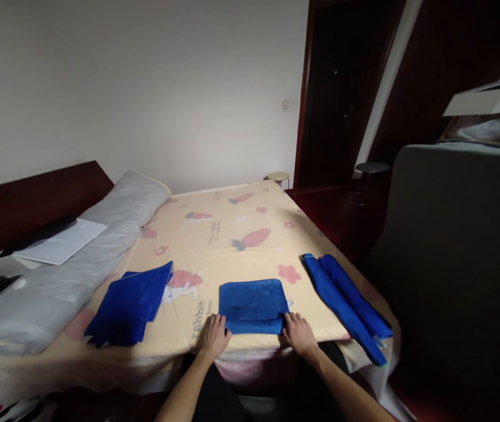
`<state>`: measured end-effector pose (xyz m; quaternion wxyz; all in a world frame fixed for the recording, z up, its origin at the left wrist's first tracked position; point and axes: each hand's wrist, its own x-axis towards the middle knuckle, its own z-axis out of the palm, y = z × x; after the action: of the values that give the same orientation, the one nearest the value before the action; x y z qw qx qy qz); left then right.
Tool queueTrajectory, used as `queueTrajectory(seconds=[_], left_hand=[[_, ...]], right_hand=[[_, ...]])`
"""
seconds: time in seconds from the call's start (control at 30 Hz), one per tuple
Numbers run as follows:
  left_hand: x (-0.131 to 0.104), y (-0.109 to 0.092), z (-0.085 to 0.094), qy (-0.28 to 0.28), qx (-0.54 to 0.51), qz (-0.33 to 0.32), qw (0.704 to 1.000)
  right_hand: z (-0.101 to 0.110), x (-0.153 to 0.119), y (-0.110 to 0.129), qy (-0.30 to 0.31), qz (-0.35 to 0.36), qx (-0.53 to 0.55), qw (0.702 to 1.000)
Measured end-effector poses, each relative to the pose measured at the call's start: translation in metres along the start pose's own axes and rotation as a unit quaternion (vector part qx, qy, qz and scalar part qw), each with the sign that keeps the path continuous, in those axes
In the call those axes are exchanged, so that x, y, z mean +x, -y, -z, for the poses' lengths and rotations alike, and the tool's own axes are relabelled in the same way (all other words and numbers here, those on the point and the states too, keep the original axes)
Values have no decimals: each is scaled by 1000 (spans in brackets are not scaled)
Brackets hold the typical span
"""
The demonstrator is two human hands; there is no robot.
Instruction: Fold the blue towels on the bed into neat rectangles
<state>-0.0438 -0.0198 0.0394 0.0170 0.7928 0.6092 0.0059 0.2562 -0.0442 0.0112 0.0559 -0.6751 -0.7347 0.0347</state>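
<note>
A blue towel (253, 298) lies flat on the bed near its front edge, its near side folded or rolled into a narrow band. My left hand (216, 336) grips the left end of that band, fingers bent round it. At the right end, my right hand (299, 333) holds the band in the same way. To the left lies a loose pile of blue cloths (129, 305). Two rolled blue towels (346, 305) rest side by side, slanting, near the bed's right edge.
The bed (232, 223) has a printed sheet. A grey bolster (113, 217) with a white flat object (61, 240) on it lies along the left, by a dark headboard (34, 196). Stools (278, 176) stand beyond; a grey panel (456, 234) rises at right.
</note>
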Motion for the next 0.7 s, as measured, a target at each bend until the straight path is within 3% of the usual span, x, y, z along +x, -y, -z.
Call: queueTrajectory(seconds=[0.33,0.7], left_hand=[[0,-2,3,14,-7,9,1000],[1,1,-5,8,-14,11,1000]], right_hand=[[-3,0,0,-6,-2,4,1000],[-3,0,-1,2,-2,2,1000]])
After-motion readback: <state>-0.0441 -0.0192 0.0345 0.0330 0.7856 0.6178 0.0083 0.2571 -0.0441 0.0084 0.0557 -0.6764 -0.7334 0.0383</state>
